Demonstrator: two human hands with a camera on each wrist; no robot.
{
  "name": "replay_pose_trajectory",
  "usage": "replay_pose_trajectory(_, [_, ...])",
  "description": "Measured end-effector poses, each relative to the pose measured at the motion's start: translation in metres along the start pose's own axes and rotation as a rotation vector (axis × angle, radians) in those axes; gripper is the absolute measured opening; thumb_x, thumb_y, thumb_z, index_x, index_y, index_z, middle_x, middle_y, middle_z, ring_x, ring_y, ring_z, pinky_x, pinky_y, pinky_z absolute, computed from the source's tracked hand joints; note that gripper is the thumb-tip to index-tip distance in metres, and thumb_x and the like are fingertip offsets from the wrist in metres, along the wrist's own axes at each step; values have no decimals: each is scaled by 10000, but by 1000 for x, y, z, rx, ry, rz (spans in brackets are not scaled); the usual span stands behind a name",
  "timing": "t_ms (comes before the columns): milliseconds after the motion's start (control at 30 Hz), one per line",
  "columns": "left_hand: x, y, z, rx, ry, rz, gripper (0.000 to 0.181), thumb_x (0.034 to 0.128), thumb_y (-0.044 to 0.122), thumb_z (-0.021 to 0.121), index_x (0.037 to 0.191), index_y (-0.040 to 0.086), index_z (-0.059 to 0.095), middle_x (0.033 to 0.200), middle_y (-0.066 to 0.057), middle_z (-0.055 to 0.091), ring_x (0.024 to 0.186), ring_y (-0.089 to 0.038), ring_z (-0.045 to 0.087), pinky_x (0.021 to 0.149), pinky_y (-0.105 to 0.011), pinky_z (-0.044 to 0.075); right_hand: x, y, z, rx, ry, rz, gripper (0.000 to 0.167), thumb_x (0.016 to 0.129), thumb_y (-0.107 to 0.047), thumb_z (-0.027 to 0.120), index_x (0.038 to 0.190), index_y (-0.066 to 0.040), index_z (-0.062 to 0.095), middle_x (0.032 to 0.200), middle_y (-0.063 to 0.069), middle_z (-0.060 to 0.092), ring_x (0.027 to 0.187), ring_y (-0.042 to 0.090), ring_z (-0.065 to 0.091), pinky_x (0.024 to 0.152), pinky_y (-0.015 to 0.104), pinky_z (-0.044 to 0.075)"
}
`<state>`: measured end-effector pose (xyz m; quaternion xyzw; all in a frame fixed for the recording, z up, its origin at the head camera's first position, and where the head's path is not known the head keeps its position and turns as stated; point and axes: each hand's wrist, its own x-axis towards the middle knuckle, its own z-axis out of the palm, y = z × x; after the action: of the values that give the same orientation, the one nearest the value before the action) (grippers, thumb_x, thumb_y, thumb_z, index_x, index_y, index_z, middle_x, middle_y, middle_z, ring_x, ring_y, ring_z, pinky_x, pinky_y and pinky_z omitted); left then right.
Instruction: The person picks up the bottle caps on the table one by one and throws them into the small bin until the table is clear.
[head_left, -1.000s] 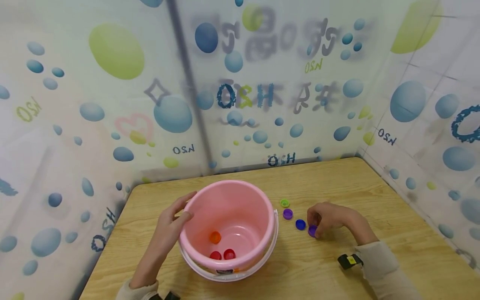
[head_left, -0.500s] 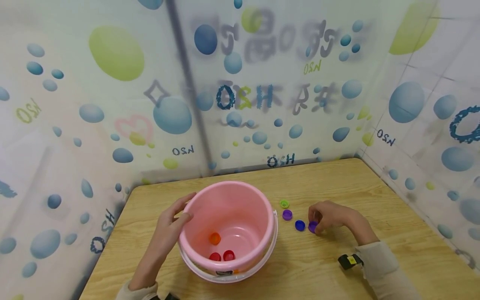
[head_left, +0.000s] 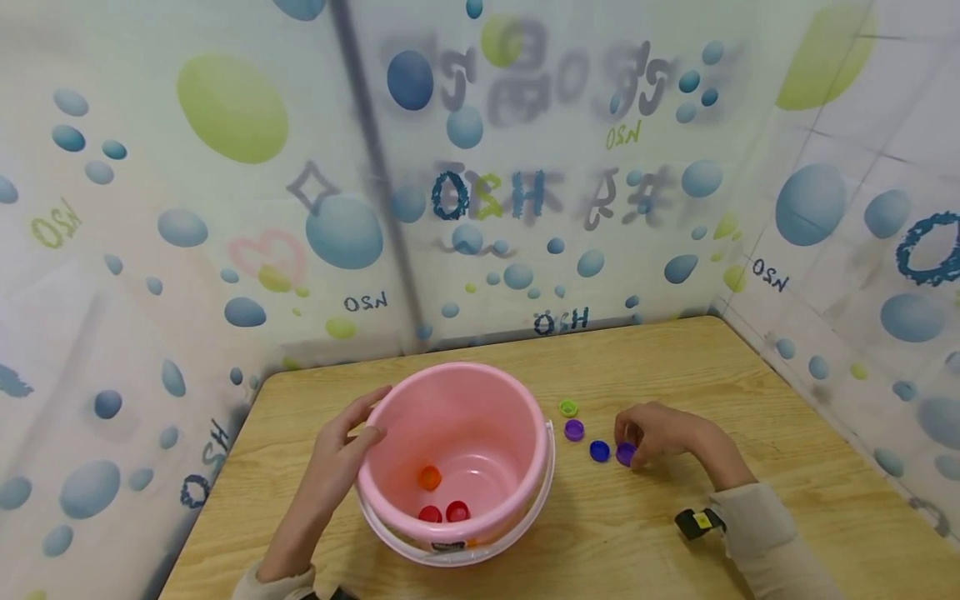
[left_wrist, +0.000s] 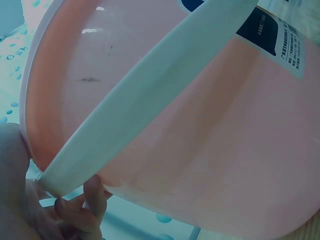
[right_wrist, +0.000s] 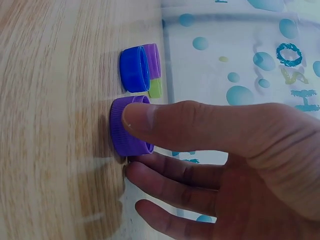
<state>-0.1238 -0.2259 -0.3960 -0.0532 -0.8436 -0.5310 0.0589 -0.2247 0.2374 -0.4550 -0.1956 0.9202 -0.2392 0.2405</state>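
My left hand (head_left: 341, 454) grips the rim of a pink bucket (head_left: 465, 400) on its left side, thumb over the edge. The bucket leans with its mouth toward me. Inside lie an orange bottle cap (head_left: 430, 477) and two red caps (head_left: 457, 511). On the table to the right, my right hand (head_left: 663, 435) pinches a ribbed purple bottle cap (right_wrist: 129, 127), thumb against its side in the right wrist view. The cap stands on the tabletop. Near it are a blue cap (head_left: 599, 451), another purple cap (head_left: 573, 430) and a lime green cap (head_left: 568, 408).
The wooden table (head_left: 660, 358) meets a patterned curtain (head_left: 480, 275) at the back, with another printed wall surface (head_left: 847, 333) on the right. A white bucket handle (head_left: 457, 560) hangs down around the front of the bucket.
The purple cap at my right fingers has shifted very slightly away from me, and a little more of it shows. The left hand and bucket stay practically still.
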Motion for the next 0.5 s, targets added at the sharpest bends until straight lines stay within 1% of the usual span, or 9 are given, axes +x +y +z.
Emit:
replay_pose_trajectory(200, [-1, 0, 0, 1, 2, -8, 474, 1027, 164, 522, 1500, 191, 542, 1436, -165, 604, 1141, -319, 689, 838, -297, 624, 0, 0, -1, -9, 0, -10, 289, 776, -76, 875, 973, -140, 673, 945, 11, 654, 870, 179, 585, 793, 367, 525])
replay_pose_trajectory(500, [0, -1, 0, -1, 4, -15, 474, 1028, 158, 519, 1500, 204, 543, 1436, -163, 602, 1128, -329, 697, 835, -320, 629, 1, 0, 0, -1, 9, 1, 275, 779, -71, 867, 958, -154, 675, 939, -4, 654, 874, 181, 588, 802, 372, 527])
